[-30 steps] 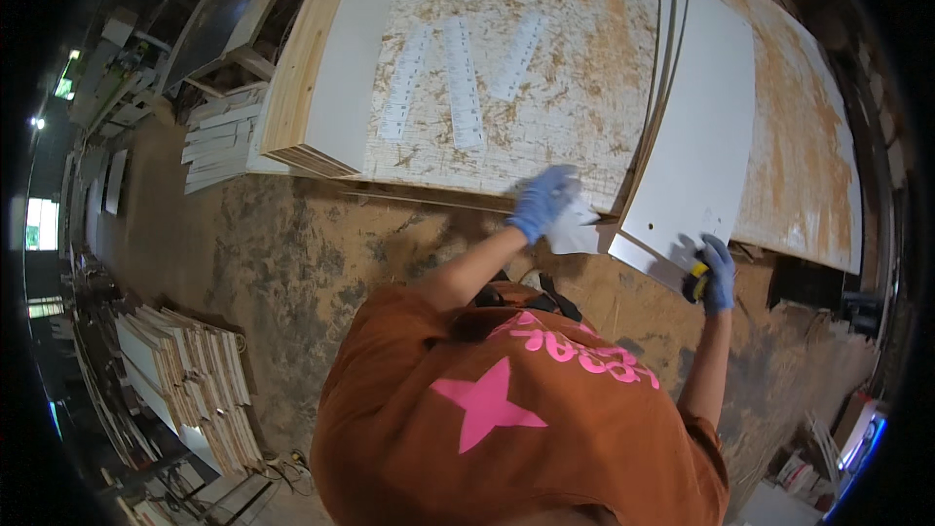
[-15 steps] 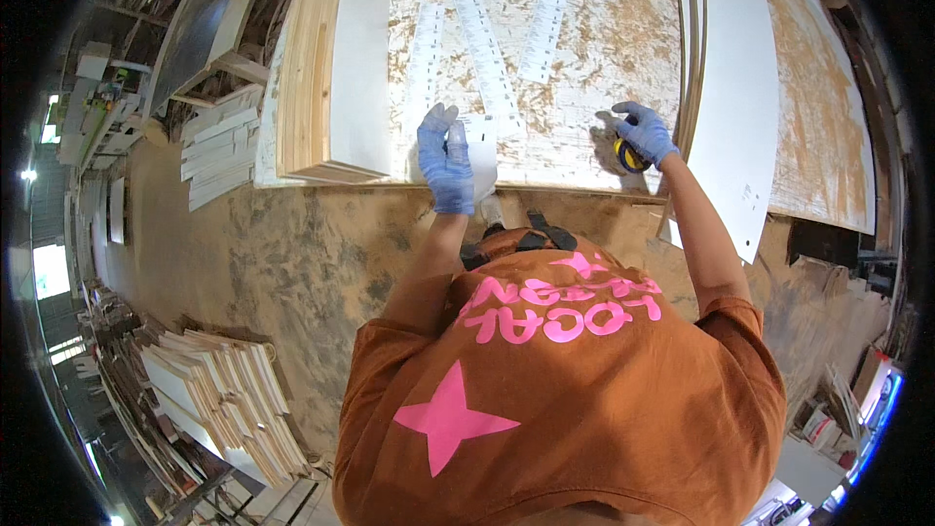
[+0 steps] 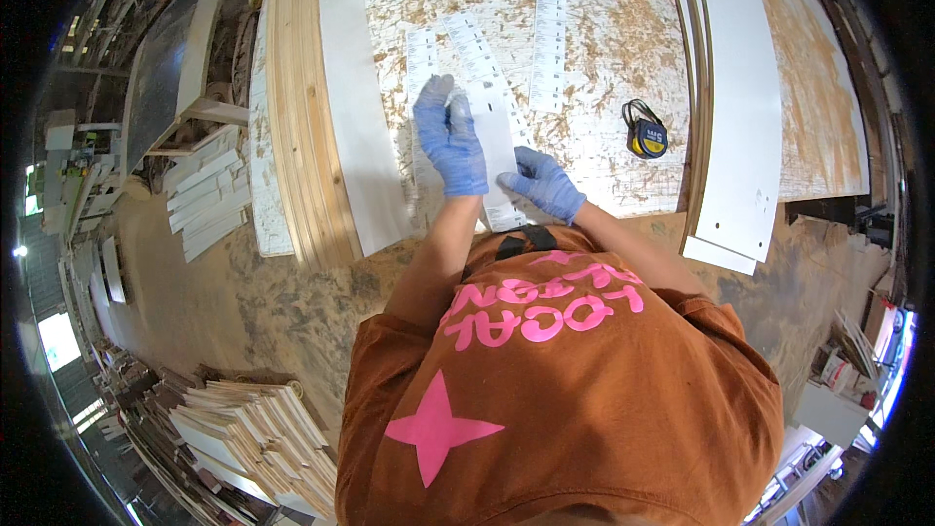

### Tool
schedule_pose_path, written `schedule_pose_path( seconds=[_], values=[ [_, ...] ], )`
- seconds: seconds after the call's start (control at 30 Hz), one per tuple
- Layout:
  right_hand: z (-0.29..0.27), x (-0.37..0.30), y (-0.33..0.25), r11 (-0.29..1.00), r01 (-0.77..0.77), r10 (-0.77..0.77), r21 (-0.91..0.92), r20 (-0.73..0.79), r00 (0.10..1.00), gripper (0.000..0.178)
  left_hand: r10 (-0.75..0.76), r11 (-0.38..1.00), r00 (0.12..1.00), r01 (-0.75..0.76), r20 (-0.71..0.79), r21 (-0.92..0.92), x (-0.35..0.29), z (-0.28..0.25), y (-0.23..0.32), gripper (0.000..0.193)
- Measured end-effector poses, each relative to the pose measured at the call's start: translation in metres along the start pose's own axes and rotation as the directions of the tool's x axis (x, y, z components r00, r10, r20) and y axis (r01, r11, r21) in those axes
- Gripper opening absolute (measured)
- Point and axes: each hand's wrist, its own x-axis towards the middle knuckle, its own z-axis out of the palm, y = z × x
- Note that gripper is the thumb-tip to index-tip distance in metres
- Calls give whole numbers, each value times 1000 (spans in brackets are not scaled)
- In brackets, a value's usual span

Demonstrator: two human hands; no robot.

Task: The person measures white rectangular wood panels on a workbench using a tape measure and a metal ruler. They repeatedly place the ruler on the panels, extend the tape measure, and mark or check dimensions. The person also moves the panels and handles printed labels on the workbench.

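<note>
My left hand (image 3: 452, 144), in a blue glove, is closed on the left edge of a long white label strip (image 3: 499, 136) with small dark marks and fine print at its near end. My right hand (image 3: 545, 185), gloved alike, grips the strip's right edge lower down, its thumb lying on top. Beyond my hands, printed label strips lie on the worn white tabletop (image 3: 604, 68): one strip (image 3: 421, 54) far left, a slanted one (image 3: 472, 51) beside it, and another (image 3: 548, 49) to the right. A yellow and dark tape measure (image 3: 648, 134) rests on the tabletop, apart from my right hand.
Stacked wood-edged white boards (image 3: 312, 107) stand along the table's left side. White panels (image 3: 732, 107) lie at the right. Scrap boards (image 3: 206, 195) and a pile of panels (image 3: 258, 433) occupy the sawdust-covered floor (image 3: 195, 292) at left.
My right hand has let go of the tape measure, leaving it on the table, and moved left to grip the label strip. My left hand stays close by the strip; the view has shifted slightly.
</note>
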Motion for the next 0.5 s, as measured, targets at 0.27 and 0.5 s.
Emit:
schedule_pose_path(
  seconds=[0.27, 0.5],
  values=[
    [-72, 39, 12, 991, 89, -44, 104, -374, 926, 20, -179, 982, 938, 154, 296, 107, 33, 22, -31, 70],
    [-151, 65, 31, 980, -163, 85, -118, -492, 866, 21, -284, 940, 881, 177, 379, 292, -21, -28, -62, 48]
  ],
)
